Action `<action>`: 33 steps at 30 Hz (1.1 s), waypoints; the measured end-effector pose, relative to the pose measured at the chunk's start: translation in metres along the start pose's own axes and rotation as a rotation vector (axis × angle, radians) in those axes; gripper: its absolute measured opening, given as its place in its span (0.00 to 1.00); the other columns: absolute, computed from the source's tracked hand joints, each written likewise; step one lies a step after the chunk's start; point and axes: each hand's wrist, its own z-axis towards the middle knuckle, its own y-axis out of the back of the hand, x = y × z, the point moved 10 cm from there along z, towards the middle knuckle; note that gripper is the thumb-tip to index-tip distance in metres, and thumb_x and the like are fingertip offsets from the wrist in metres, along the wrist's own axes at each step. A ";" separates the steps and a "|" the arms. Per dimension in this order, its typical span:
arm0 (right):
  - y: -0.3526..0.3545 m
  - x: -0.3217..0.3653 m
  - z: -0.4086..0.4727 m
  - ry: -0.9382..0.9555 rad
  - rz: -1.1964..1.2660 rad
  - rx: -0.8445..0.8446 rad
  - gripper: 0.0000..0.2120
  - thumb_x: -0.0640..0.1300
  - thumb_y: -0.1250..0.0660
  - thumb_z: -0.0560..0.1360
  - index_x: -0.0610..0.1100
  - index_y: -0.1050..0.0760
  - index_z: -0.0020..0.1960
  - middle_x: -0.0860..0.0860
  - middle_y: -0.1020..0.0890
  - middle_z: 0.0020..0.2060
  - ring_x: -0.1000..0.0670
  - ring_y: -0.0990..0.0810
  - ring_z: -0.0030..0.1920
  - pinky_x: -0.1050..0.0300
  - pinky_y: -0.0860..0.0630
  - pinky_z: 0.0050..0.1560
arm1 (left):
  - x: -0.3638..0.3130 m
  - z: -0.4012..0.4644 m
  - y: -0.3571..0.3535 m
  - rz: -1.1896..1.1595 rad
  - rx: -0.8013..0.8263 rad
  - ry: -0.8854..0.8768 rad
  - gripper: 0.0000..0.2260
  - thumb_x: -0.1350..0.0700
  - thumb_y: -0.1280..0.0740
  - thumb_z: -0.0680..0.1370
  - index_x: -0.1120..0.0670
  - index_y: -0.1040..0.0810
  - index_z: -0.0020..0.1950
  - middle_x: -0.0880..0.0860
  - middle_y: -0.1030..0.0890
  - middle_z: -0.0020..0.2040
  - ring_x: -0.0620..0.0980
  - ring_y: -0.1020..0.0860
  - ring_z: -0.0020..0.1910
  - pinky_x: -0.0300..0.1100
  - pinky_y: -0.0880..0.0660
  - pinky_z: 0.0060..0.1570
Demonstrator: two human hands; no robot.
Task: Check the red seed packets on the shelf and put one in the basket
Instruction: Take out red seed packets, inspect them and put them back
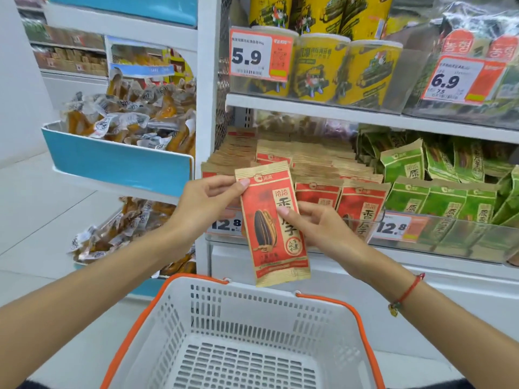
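Inspecting a red sunflower seed packet [273,223] above the basket [174,313].
My left hand [207,202] and right hand [317,228] pinch its edges; I should release low, over the basket's middle.

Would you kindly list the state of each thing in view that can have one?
Red paper sunflower-seed packet: sealed, upright, held above the basket, off the shelf.
Left hand: pinches the packet's upper left corner.
Right hand: grips the packet's right edge.
White plastic basket with orange handles: holds nothing visible.
Red seed packets on the shelf: standing in rows.
Green seed packets: shelved to their right.
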 end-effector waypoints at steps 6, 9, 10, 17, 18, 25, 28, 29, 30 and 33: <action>-0.003 -0.009 -0.003 -0.011 0.023 0.010 0.14 0.49 0.38 0.79 0.44 0.22 0.60 0.50 0.14 0.48 0.52 0.15 0.47 0.65 0.21 0.42 | 0.011 -0.016 -0.027 -0.052 0.150 0.087 0.13 0.53 0.28 0.74 0.51 0.19 0.57 0.48 0.14 0.48 0.42 0.16 0.46 0.34 0.20 0.40; -0.005 -0.011 -0.005 -0.012 0.022 0.023 0.14 0.48 0.38 0.79 0.46 0.24 0.62 0.51 0.14 0.49 0.52 0.15 0.48 0.63 0.20 0.44 | 0.013 -0.017 -0.028 -0.062 0.148 0.096 0.14 0.53 0.28 0.74 0.51 0.19 0.59 0.48 0.15 0.50 0.42 0.16 0.48 0.34 0.20 0.41; -0.006 -0.013 -0.006 -0.015 0.008 0.035 0.14 0.48 0.37 0.79 0.47 0.25 0.63 0.51 0.15 0.50 0.52 0.15 0.49 0.62 0.20 0.45 | 0.014 -0.017 -0.027 -0.065 0.149 0.098 0.14 0.54 0.28 0.74 0.51 0.19 0.59 0.48 0.15 0.51 0.42 0.16 0.48 0.34 0.20 0.40; -0.014 -0.019 -0.010 -0.057 -0.108 0.217 0.25 0.42 0.30 0.74 0.55 0.31 0.68 0.55 0.18 0.57 0.55 0.19 0.57 0.52 0.20 0.56 | 0.017 -0.018 -0.023 -0.065 0.154 0.120 0.12 0.55 0.30 0.75 0.50 0.20 0.58 0.48 0.15 0.50 0.42 0.16 0.46 0.32 0.21 0.37; -0.014 -0.020 -0.011 -0.061 -0.116 0.249 0.27 0.40 0.29 0.74 0.55 0.32 0.69 0.55 0.18 0.58 0.54 0.19 0.58 0.51 0.21 0.58 | 0.017 -0.018 -0.023 -0.060 0.155 0.120 0.12 0.55 0.30 0.75 0.50 0.20 0.59 0.48 0.15 0.50 0.42 0.16 0.46 0.32 0.21 0.37; -0.016 -0.023 -0.016 -0.090 -0.080 0.410 0.39 0.27 0.32 0.72 0.54 0.40 0.74 0.50 0.23 0.65 0.49 0.23 0.64 0.50 0.26 0.65 | 0.015 -0.017 -0.026 -0.064 0.180 0.099 0.13 0.56 0.30 0.75 0.52 0.20 0.60 0.49 0.15 0.51 0.43 0.16 0.48 0.33 0.21 0.39; -0.018 -0.025 -0.018 -0.106 -0.055 0.451 0.40 0.26 0.33 0.73 0.54 0.42 0.75 0.47 0.23 0.65 0.46 0.24 0.65 0.45 0.29 0.67 | 0.014 -0.017 -0.027 -0.062 0.190 0.079 0.12 0.56 0.30 0.75 0.51 0.20 0.59 0.49 0.15 0.50 0.43 0.16 0.48 0.32 0.22 0.38; -0.019 -0.025 -0.019 -0.114 -0.025 0.470 0.39 0.26 0.34 0.73 0.54 0.42 0.75 0.46 0.23 0.66 0.45 0.25 0.66 0.44 0.29 0.67 | 0.013 -0.018 -0.028 -0.063 0.190 0.065 0.11 0.56 0.30 0.75 0.51 0.20 0.58 0.49 0.15 0.49 0.43 0.16 0.47 0.32 0.22 0.37; -0.020 -0.025 -0.021 -0.127 0.020 0.489 0.38 0.26 0.35 0.74 0.54 0.42 0.75 0.45 0.23 0.66 0.44 0.25 0.66 0.45 0.29 0.66 | 0.011 -0.019 -0.028 -0.062 0.184 0.044 0.10 0.56 0.30 0.75 0.50 0.20 0.56 0.48 0.14 0.48 0.42 0.16 0.46 0.32 0.22 0.37; -0.022 -0.026 -0.021 -0.164 0.146 0.463 0.31 0.32 0.34 0.75 0.53 0.37 0.73 0.45 0.22 0.64 0.45 0.23 0.64 0.47 0.27 0.65 | 0.005 -0.020 -0.022 -0.005 0.118 -0.029 0.07 0.53 0.28 0.73 0.46 0.20 0.50 0.45 0.15 0.44 0.40 0.16 0.43 0.33 0.21 0.37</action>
